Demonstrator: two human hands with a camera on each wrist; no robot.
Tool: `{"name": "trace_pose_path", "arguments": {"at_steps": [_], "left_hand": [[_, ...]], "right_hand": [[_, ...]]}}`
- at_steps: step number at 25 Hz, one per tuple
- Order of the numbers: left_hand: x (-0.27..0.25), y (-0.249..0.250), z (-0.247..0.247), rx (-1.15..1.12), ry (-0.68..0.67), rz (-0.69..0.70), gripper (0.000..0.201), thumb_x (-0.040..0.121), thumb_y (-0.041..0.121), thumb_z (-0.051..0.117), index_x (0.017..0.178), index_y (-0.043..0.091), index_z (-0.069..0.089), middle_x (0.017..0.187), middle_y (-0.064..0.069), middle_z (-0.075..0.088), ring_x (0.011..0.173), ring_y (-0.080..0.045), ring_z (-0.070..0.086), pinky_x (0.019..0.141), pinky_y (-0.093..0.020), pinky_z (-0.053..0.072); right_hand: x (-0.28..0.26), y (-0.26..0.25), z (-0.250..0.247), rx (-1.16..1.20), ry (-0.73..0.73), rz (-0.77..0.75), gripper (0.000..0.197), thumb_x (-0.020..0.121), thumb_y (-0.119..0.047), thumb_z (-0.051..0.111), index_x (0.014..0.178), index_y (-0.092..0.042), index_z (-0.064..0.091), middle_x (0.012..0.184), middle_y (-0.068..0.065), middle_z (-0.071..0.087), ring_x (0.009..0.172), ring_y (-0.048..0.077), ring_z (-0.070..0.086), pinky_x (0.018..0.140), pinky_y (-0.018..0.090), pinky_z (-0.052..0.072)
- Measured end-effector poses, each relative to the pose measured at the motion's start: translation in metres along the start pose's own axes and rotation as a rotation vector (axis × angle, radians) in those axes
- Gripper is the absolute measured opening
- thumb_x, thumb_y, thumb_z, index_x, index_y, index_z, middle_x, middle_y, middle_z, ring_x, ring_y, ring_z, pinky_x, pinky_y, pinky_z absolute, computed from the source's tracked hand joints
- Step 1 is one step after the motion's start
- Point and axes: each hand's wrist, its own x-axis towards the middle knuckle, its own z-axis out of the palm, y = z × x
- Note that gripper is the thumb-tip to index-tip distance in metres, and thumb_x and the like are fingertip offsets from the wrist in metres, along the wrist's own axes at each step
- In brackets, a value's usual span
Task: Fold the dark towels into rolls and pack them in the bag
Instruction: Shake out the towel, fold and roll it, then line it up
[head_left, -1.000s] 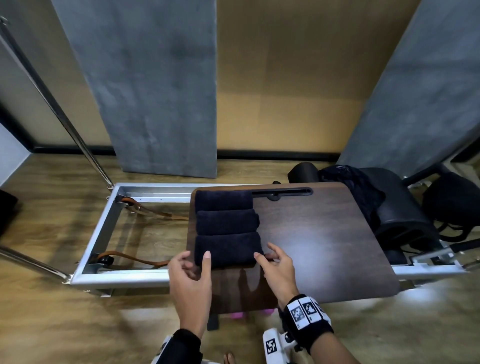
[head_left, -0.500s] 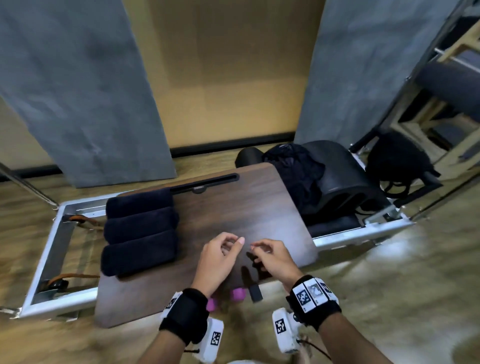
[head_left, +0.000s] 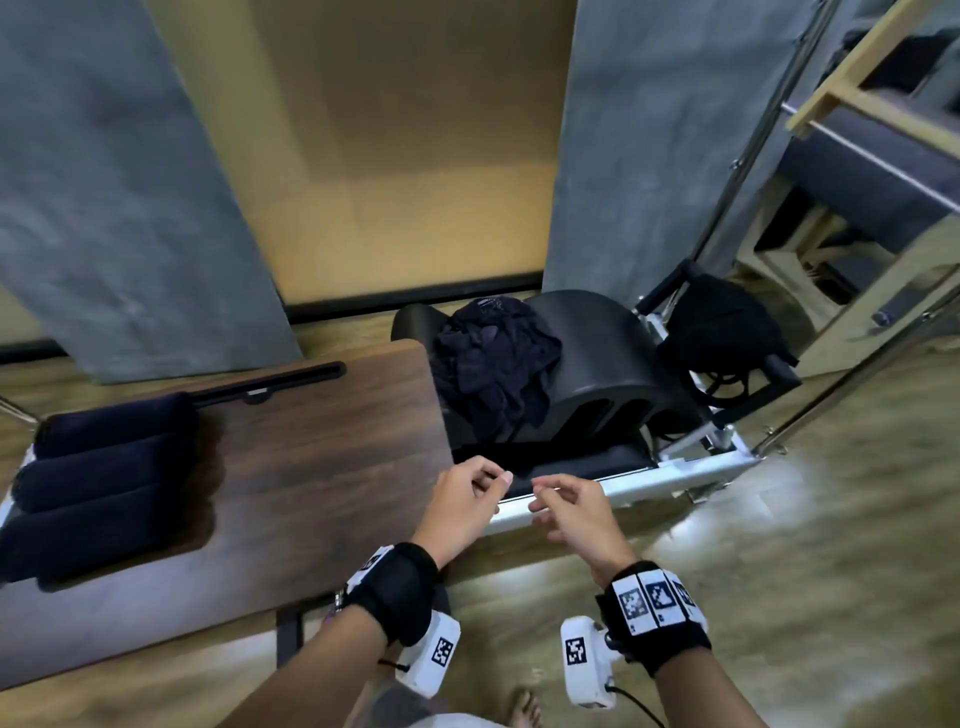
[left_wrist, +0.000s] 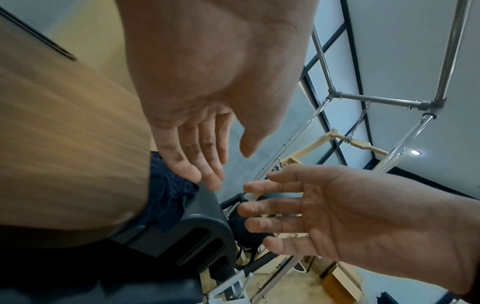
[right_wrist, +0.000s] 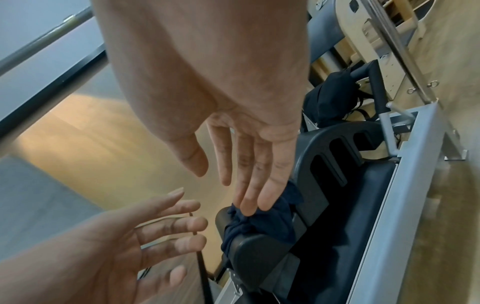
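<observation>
Three rolled dark towels (head_left: 109, 467) lie side by side at the left end of the dark wood tabletop (head_left: 322, 457). A crumpled pile of dark towels (head_left: 493, 374) (right_wrist: 259, 224) sits on a black curved barrel (head_left: 597, 364). A black bag (head_left: 722, 325) hangs behind the barrel on the right. My left hand (head_left: 491, 480) (left_wrist: 226, 166) and right hand (head_left: 543, 493) (right_wrist: 224, 189) hover side by side just off the table's right edge, in front of the pile. Both are empty, with fingers loosely extended and touching nothing.
The barrel rests on a black padded carriage inside a silver metal frame (head_left: 649, 478). Metal poles and wooden exercise equipment (head_left: 857, 171) stand at the right. Grey panels (head_left: 104, 208) line the wall behind. The floor is wood.
Both hands left the nearest rolled towel and moved right, past the table's right edge, towards the crumpled pile. The head view swung right with them.
</observation>
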Motion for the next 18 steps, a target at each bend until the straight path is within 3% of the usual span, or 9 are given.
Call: {"name": "trace_pose_path", "arguments": {"at_steps": [2, 6, 10, 14, 18], "left_hand": [[0.012, 0.010, 0.019, 0.003, -0.003, 0.008, 0.011, 0.099, 0.024, 0.070, 0.094, 0.014, 0.073, 0.082, -0.013, 0.072, 0.069, -0.024, 0.071, 0.064, -0.026, 0.056], [0.055, 0.024, 0.045, 0.017, 0.001, -0.015, 0.014, 0.100, 0.028, 0.068, 0.098, 0.015, 0.073, 0.085, -0.005, 0.073, 0.080, -0.025, 0.073, 0.079, -0.041, 0.059], [0.126, 0.030, 0.069, -0.024, 0.047, -0.071, 0.016, 0.099, 0.024, 0.070, 0.099, 0.010, 0.075, 0.089, -0.008, 0.075, 0.085, -0.027, 0.074, 0.087, -0.044, 0.059], [0.223, 0.023, 0.082, -0.046, 0.128, -0.196, 0.017, 0.099, 0.020, 0.070, 0.102, 0.005, 0.076, 0.099, -0.011, 0.075, 0.096, -0.027, 0.072, 0.095, -0.042, 0.056], [0.298, 0.005, 0.073, 0.030, 0.209, -0.358, 0.023, 0.100, 0.022, 0.069, 0.115, 0.004, 0.072, 0.122, -0.017, 0.060, 0.109, -0.031, 0.065, 0.101, -0.031, 0.047]], "right_hand": [[0.011, -0.002, -0.017, -0.008, -0.005, 0.003, 0.012, 0.102, -0.018, 0.062, 0.107, -0.017, 0.073, 0.088, 0.007, 0.076, 0.062, 0.010, 0.067, 0.059, 0.026, 0.044], [0.049, -0.016, -0.042, -0.005, -0.031, 0.016, 0.014, 0.103, -0.015, 0.060, 0.111, -0.016, 0.072, 0.093, 0.012, 0.077, 0.066, 0.016, 0.070, 0.054, 0.024, 0.045], [0.107, -0.033, -0.059, -0.034, -0.042, 0.026, 0.015, 0.102, -0.013, 0.061, 0.109, -0.019, 0.073, 0.092, 0.006, 0.076, 0.070, 0.019, 0.069, 0.063, 0.033, 0.051], [0.197, -0.049, -0.069, -0.103, -0.051, 0.051, 0.014, 0.102, -0.014, 0.061, 0.103, -0.022, 0.073, 0.093, 0.008, 0.075, 0.059, 0.010, 0.065, 0.056, 0.028, 0.049], [0.282, -0.070, -0.061, -0.192, -0.140, 0.121, 0.013, 0.103, -0.016, 0.060, 0.108, -0.020, 0.072, 0.093, 0.007, 0.073, 0.063, 0.016, 0.066, 0.057, 0.029, 0.052]]}}
